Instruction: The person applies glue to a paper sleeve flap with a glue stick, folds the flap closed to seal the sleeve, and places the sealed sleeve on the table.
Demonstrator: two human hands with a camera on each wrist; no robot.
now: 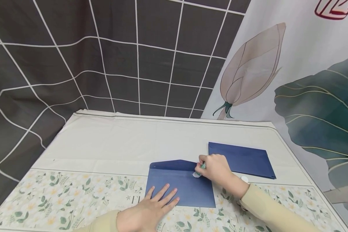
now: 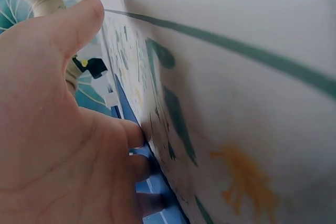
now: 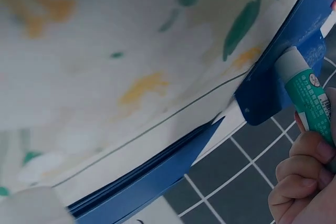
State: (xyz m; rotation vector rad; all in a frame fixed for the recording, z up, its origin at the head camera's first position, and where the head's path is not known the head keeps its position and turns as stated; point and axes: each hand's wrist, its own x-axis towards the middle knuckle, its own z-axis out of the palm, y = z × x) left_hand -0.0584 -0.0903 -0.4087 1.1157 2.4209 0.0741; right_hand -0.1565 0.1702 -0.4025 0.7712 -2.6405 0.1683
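A blue envelope (image 1: pixel 177 188) lies on the table with its flap (image 1: pixel 174 164) unfolded at the far side. My left hand (image 1: pixel 150 207) rests on the envelope's lower left part, fingers spread and straight. In the left wrist view the fingertips of the left hand (image 2: pixel 68 114) touch the blue paper. My right hand (image 1: pixel 216 166) grips a green glue stick (image 3: pixel 310 98). Its white end touches the blue paper near the flap's right side. Most of the glue stick is hidden by the hand in the head view.
A stack of blue envelopes (image 1: pixel 242 159) lies right of and beyond the right hand. A small white cap (image 1: pixel 244 178) sits beside the right wrist. The table is covered by a floral-and-cream cloth (image 1: pixel 119 138). A dark grid curtain (image 1: pixel 113 58) hangs behind.
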